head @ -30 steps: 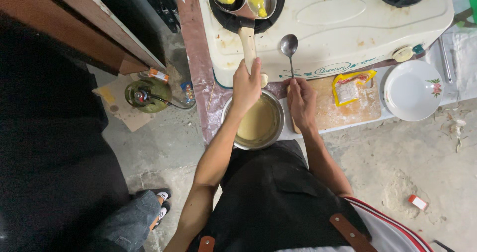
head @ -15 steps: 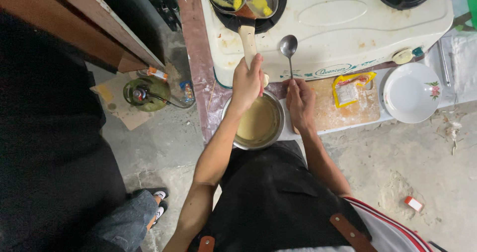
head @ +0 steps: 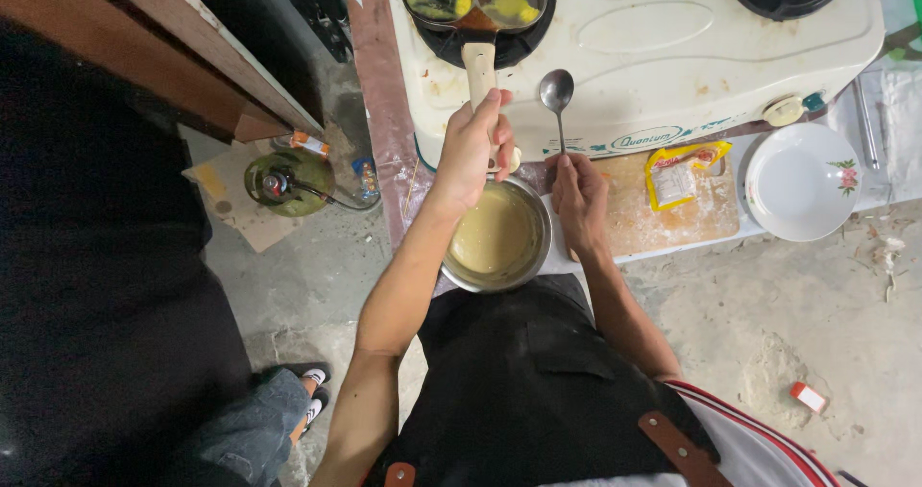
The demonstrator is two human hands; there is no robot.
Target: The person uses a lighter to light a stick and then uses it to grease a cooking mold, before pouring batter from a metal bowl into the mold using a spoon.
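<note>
From the head view, my left hand (head: 468, 151) is wrapped tight around the pale handle (head: 478, 69) of the pan (head: 475, 2), which sits on the left burner of the stove (head: 663, 55) with two small wells of yellow egg or batter in it. My right hand (head: 578, 199) pinches the stem of a spoon (head: 557, 103) between thumb and fingers, bowl end up, resting over the stove's front edge. Just below both hands stands the bowl (head: 495, 237) of pale batter on the tabletop (head: 394, 170), close to its near edge. I judge the main risk is the pan tipping: my grip is far down the handle, so a twist of the wrist could slop hot yellow mix over the rim onto the burner or toward my fingers. My left forearm crosses right over the bowl, and a dropped elbow could knock it off the edge onto the floor. The spoon is held lightly and could slip and clatter into the batter. To the right, the yellow packet (head: 675, 172) lies on a floury board (head: 672, 213) beside a white plate (head: 802, 182); a sweep of my right arm could drag them. Someone's shoe (head: 309, 405) is near my left side, and a bump from there could jolt my pan arm.
</note>
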